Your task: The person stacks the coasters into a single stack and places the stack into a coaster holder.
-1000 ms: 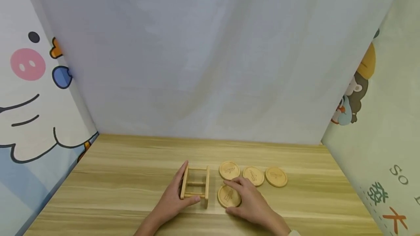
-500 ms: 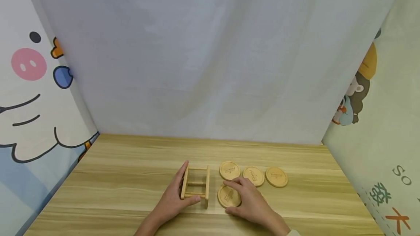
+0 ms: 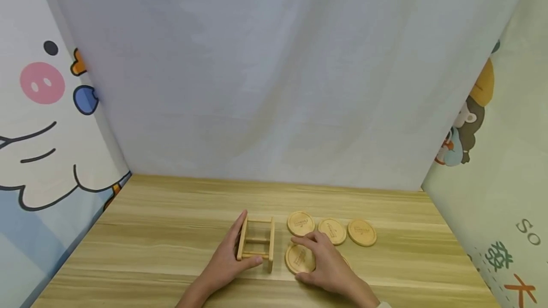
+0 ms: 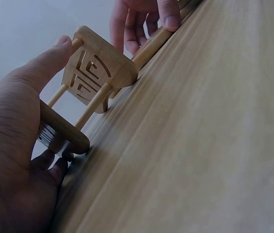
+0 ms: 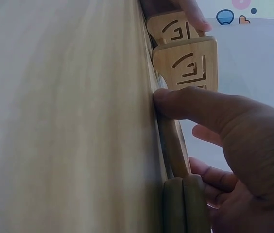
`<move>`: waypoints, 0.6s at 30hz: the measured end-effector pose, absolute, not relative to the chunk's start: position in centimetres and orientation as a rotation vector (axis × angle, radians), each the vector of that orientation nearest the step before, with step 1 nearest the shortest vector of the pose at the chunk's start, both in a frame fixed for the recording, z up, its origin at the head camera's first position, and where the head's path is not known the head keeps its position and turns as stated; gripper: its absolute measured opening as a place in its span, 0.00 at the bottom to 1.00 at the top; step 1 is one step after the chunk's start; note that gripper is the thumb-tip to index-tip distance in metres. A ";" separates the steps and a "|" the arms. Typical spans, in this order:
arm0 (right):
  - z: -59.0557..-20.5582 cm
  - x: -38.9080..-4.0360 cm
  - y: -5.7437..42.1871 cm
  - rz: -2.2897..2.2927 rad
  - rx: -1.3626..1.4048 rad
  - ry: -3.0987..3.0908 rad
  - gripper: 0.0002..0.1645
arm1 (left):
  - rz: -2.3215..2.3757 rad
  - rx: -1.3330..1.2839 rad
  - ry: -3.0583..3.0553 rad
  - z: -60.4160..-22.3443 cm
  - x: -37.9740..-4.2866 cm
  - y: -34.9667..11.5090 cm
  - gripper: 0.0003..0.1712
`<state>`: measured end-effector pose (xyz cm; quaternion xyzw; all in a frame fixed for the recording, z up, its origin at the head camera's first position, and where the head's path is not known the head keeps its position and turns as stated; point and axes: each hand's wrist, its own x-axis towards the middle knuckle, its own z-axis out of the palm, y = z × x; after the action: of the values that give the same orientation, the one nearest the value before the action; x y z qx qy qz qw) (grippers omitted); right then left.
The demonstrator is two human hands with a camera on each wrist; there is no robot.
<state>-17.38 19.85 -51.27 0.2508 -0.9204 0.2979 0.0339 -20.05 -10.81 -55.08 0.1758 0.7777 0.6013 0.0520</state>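
Note:
A small wooden coaster holder (image 3: 271, 247) stands on the table, two cut-out end panels (image 4: 117, 63) joined by rods. My left hand (image 3: 227, 261) holds it, fingers around the left panel and thumb over the near rod. To its right lies a round wooden coaster (image 3: 298, 258) with an engraved face. My right hand (image 3: 328, 264) grips that coaster between thumb and fingers; in the right wrist view the thumb (image 5: 178, 103) is against the edge of the coaster (image 5: 177, 150). Under the right hand another coaster (image 3: 346, 261) is mostly hidden.
Behind the right hand three more coasters lie in a row: left (image 3: 301, 223), middle (image 3: 333, 232) and right (image 3: 362, 232). The wood-grain table (image 3: 180, 213) ends at a pale back curtain (image 3: 257, 84). Printed cloths hang at both sides.

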 end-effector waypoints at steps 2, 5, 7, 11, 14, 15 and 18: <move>-51.3 -17.3 19.9 0.922 0.770 -2.826 0.48 | 1.830 0.528 2.364 -55.1 -20.0 -10.8 0.69; -51.3 -17.2 20.0 0.920 0.767 -2.813 0.47 | 1.830 0.523 2.366 -55.1 -20.0 -10.8 0.69; -51.3 -17.2 20.0 0.911 0.762 -2.809 0.47 | 1.829 0.523 2.369 -55.0 -20.0 -10.8 0.69; -51.2 -17.1 20.0 0.903 0.758 -2.796 0.47 | 1.826 0.523 2.372 -54.9 -19.9 -10.8 0.69; -51.3 -17.0 20.1 0.905 0.749 -2.788 0.48 | 1.822 0.528 2.374 -54.9 -19.9 -10.8 0.69; -51.3 -17.0 20.1 0.908 0.742 -2.786 0.48 | 1.822 0.532 2.375 -54.9 -19.9 -10.8 0.69; -51.2 -16.8 20.0 0.914 0.722 -2.778 0.48 | 1.820 0.533 2.375 -54.9 -19.9 -10.8 0.69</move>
<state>-16.84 20.04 -51.23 0.2391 -0.9203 0.3029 0.0644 -19.95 -10.75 -54.95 0.1750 0.7805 0.5980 0.0509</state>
